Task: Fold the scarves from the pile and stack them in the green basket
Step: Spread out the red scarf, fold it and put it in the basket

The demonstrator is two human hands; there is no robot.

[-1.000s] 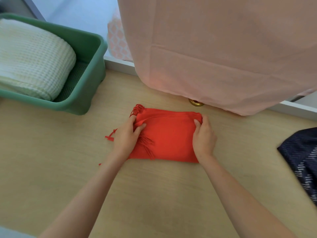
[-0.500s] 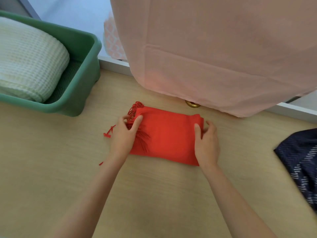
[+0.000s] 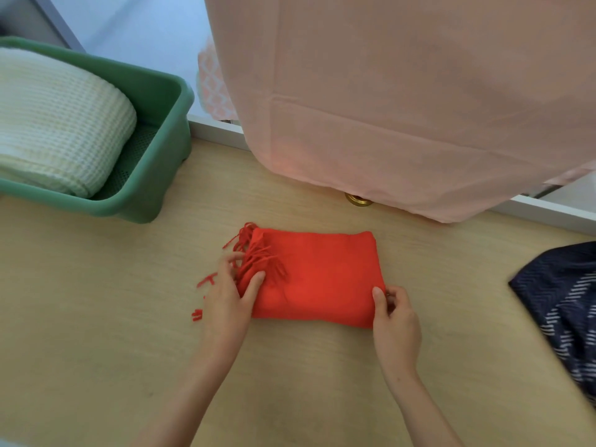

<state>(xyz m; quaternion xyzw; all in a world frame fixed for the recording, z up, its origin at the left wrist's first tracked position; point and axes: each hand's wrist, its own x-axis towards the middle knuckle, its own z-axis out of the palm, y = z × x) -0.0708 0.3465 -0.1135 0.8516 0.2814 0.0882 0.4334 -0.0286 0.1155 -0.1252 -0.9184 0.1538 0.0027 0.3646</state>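
Observation:
A red scarf (image 3: 319, 279) lies folded into a rectangle on the wooden table, its fringe bunched at the left end. My left hand (image 3: 227, 296) grips that left end, thumb on top among the tassels. My right hand (image 3: 392, 312) pinches the scarf's near right corner between thumb and fingers. The green basket (image 3: 161, 162) stands at the back left and holds a folded cream knitted scarf (image 3: 54, 130). A dark blue patterned scarf (image 3: 561, 304) lies at the right edge.
A large pink cloth (image 3: 403, 98) hangs over the back of the table, just behind the red scarf. A small brass fitting (image 3: 358, 200) shows under its hem. The table's white back edge (image 3: 548, 211) runs behind.
Both hands slid toward me along the scarf's short ends. The right hand went from the far right corner to the near one. The fringe now lies looser on top.

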